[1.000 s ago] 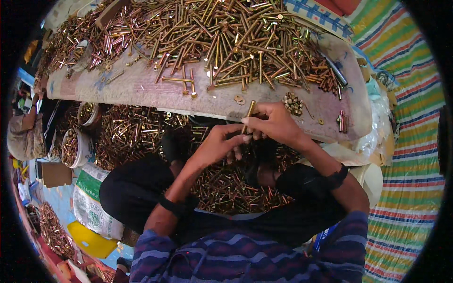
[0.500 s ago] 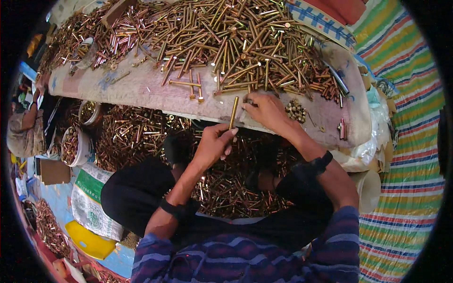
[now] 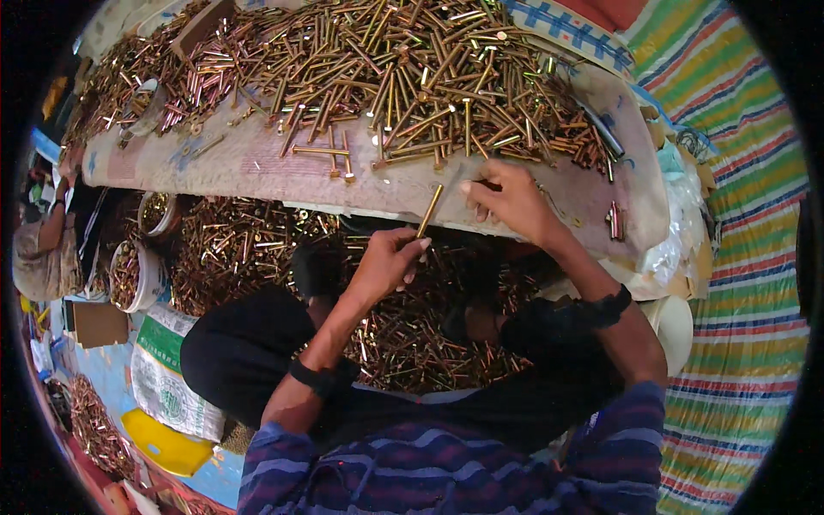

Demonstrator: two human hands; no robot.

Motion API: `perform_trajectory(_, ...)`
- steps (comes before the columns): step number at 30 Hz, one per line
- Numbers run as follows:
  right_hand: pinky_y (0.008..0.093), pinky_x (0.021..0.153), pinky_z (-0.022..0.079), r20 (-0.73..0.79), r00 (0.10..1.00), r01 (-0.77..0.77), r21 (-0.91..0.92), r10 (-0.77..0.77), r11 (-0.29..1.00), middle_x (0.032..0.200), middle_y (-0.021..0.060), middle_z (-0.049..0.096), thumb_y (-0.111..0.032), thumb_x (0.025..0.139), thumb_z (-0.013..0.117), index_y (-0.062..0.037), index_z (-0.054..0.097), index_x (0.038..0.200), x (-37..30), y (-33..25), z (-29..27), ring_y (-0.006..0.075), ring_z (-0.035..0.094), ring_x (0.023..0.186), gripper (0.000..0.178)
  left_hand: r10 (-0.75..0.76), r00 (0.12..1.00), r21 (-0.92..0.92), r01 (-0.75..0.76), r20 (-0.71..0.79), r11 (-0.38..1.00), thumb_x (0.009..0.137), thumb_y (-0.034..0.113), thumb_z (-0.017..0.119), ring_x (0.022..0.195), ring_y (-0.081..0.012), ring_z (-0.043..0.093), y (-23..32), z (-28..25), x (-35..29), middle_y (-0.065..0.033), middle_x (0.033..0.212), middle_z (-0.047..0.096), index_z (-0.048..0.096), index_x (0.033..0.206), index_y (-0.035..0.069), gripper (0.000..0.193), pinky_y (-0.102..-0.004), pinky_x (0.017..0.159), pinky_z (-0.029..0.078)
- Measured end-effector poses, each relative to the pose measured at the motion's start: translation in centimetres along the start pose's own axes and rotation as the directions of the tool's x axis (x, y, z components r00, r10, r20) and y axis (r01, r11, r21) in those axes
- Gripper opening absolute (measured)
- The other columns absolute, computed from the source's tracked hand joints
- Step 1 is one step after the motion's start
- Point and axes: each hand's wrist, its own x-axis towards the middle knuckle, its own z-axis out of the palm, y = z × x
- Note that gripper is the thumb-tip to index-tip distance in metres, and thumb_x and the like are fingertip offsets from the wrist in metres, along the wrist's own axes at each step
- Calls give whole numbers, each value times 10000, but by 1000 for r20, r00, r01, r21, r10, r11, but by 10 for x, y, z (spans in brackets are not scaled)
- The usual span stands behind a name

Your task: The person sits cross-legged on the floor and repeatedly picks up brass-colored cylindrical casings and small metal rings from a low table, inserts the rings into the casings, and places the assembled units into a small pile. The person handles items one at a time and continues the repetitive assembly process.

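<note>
My left hand (image 3: 388, 264) is closed around the lower end of a long, brass-coloured bolt (image 3: 433, 208), which slants up to the right in front of the cloth-covered table edge. Just right of the bolt's upper end, above the cloth, is my right hand (image 3: 518, 204), its fingers curled together. Whatever may be between those fingertips is too small to make out. A large heap of similar bolts (image 3: 403, 86) lies beyond both hands. Two bolts (image 3: 340, 153) stand out near the heap's front edge, with another lying across them.
Loose bolts (image 3: 240, 249) cover the floor below the table. Buckets of small metal parts stand at left, including a white bucket (image 3: 142, 276). A metal tube (image 3: 601, 129) and a few short bolts (image 3: 616, 221) lie at right. A striped sheet (image 3: 738, 283) spreads beyond. Another person's arm (image 3: 53, 225) shows far left.
My right hand has moved right, away from the bolt, and now covers the small nut pile. My left hand still holds the bolt, which leans further right. The view has shifted slightly.
</note>
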Motion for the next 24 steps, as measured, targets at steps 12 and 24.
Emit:
perform_trajectory(12, 242, 543, 486, 120, 990, -128, 524, 76, 842, 818, 26, 676, -211, 990, 664, 20, 703, 1073, -47, 3, -5, 88, 621, 659, 249, 125, 988, 276, -144, 85, 950, 973, 170, 656, 553, -78, 455, 13, 14, -11, 13, 634, 547, 723, 1043, -26, 219, -287, 507, 366)
perform_trajectory(24, 247, 527, 472, 58, 995, -104, 562, 86, 821, 802, 27, 666, -206, 995, 663, 59, 711, 1088, -52, -2, 7, 75, 591, 648, 285, 120, 986, 152, -137, 115, 979, 976, 191, 669, 551, -53, 444, 6, 9, -2, 34, 628, 547, 720, 1002, -16, 214, -271, 490, 340)
